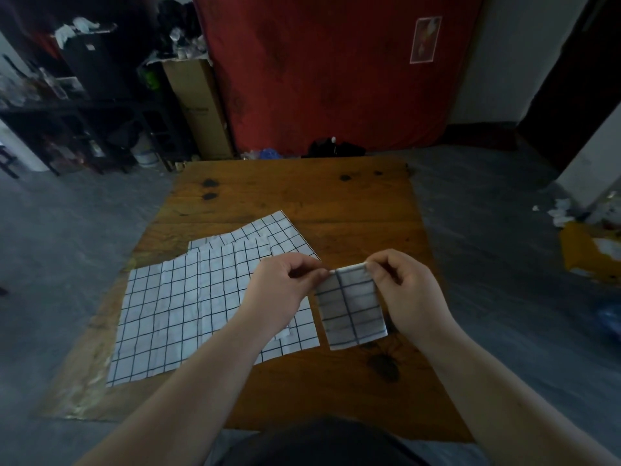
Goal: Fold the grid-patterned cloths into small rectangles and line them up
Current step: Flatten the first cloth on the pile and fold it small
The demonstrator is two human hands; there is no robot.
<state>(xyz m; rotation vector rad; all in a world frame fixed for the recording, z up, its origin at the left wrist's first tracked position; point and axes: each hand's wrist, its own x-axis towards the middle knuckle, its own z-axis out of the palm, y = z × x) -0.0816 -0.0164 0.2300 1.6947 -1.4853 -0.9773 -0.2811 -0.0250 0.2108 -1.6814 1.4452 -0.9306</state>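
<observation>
Head view, left hand [282,284], right hand [406,294] pinching folded cloth [351,311] (poster [425,39] illegible)

The folded cloth [351,307] is white with a dark grid, kinda greyish in this light. The flat cloths [174,314], same deal: white with thin black squares. The table [302,190] is orange-brown wood with black knot blotches. Big red drape [336,68], grey floor [487,230], tan cardboard box [198,105].

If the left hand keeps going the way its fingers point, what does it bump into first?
Probably the right hand. The left hand points rightward along the top edge of the folded cloth, which both pinch.
</observation>
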